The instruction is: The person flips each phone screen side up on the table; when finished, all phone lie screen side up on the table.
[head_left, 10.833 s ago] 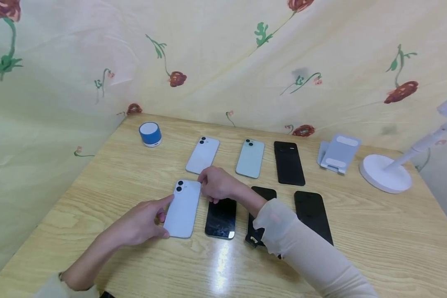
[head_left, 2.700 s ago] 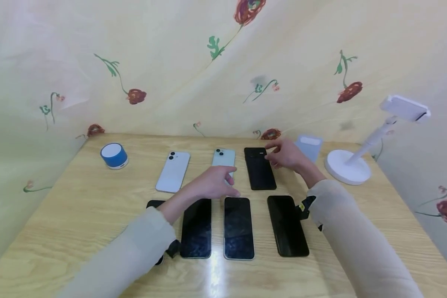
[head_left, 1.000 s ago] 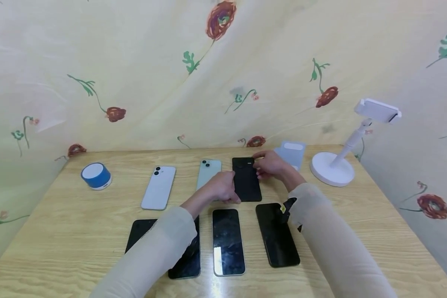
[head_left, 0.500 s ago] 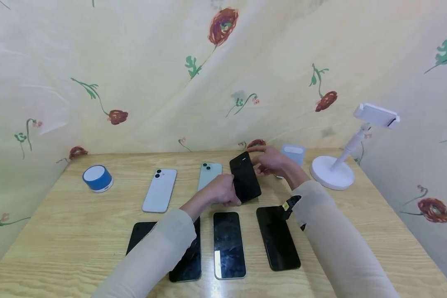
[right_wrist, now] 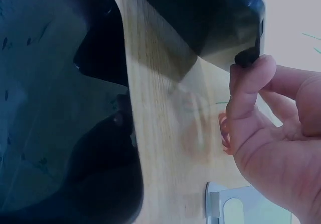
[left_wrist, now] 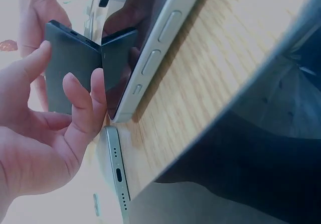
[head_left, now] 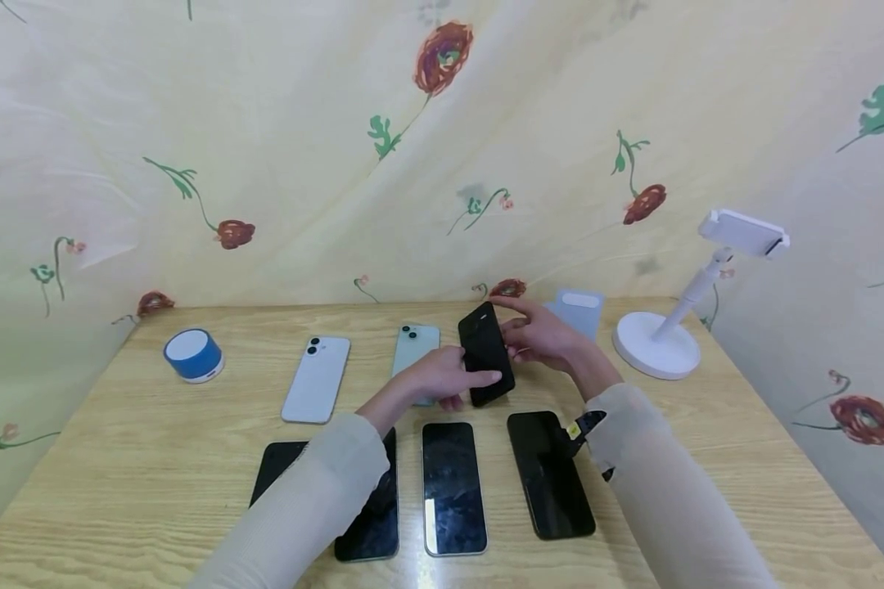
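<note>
- The black phone (head_left: 486, 352) is between the left hand (head_left: 445, 376) and the right hand (head_left: 543, 334), on the far half of the desk (head_left: 147, 466), and both hands touch it, so neither one is nearer.
- Its long axis runs away from the person, with the top leaning a little to the left; the phone is tilted, not lying flat. Whether its lower end touches the desk, I cannot tell.
- From the left grip, the phone lies to the right: the thumb goes across the lower part of its back and the index finger is at the left edge, so this grip pinches the phone.
- From the right grip, the phone lies to the left: the index finger reaches the top end, and other fingers are bent against the right edge, pinching it there.
- The black phone is a thin slab with a smooth dark back and a small light mark near the top.
- Just left of it lies a pale green phone (head_left: 416, 343), partly covered by the left hand; further left is a white phone (head_left: 316, 380).
- Nearer to the person, a silver-edged phone (head_left: 454, 491) and a dark phone (head_left: 552, 478) show glossy, reflecting glass.
- The desk has a light wood grain with some shine. Behind the right hand stands a pale blue stand (head_left: 580, 311), apparently plastic.
</note>
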`<act>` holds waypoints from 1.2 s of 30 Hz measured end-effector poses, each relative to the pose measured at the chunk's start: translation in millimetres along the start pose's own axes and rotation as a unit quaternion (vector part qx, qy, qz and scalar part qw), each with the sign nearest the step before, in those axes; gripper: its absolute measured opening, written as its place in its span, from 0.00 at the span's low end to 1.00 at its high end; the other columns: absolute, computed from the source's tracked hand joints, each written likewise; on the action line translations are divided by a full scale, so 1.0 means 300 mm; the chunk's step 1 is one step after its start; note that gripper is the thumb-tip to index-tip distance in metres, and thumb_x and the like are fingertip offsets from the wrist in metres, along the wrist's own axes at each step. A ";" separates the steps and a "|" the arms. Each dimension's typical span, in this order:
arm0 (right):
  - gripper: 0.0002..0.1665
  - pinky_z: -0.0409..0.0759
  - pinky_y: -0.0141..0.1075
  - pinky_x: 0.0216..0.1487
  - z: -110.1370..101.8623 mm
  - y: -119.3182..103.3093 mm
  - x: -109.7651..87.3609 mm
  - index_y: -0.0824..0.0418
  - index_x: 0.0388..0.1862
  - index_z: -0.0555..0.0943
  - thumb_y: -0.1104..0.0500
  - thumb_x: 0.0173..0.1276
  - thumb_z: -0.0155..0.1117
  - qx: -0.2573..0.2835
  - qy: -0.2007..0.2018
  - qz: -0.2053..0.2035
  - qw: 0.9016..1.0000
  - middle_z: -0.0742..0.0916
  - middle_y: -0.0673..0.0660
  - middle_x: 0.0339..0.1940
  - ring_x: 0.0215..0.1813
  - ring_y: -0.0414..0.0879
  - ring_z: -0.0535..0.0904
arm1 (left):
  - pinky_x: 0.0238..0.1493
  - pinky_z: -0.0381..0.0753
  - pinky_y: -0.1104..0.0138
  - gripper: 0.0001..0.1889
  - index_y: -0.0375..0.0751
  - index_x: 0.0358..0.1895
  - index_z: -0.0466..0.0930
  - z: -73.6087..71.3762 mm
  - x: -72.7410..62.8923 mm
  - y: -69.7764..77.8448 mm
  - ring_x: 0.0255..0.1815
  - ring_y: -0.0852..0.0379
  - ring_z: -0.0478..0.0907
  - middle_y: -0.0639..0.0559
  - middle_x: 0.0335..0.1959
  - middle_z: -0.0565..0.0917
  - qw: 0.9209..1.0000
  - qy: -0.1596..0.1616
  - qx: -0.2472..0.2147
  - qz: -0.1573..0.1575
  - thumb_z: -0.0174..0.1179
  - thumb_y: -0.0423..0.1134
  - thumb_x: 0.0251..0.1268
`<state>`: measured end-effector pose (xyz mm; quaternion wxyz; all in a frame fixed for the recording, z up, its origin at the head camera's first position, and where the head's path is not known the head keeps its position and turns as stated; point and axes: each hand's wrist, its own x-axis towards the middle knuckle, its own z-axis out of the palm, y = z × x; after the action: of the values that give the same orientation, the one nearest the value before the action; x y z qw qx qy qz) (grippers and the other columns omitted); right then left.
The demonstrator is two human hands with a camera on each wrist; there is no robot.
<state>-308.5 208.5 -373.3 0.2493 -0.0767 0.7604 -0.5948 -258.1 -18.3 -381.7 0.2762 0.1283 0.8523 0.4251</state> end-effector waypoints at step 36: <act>0.41 0.83 0.31 0.34 0.032 0.024 -0.030 0.49 0.89 0.54 0.64 0.83 0.55 0.003 -0.027 -0.011 1.000 0.81 0.73 0.69 0.33 0.42 0.81 | 0.29 0.88 0.59 0.52 0.63 0.88 0.33 0.008 -0.017 0.035 0.29 0.45 0.90 0.32 0.58 0.84 0.997 0.011 -0.062 0.037 0.60 0.64 0.75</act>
<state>-295.0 205.9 -379.1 0.2637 -0.1007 0.7502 -0.5979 -252.9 -12.7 -372.7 0.2581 0.1372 0.8222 0.4885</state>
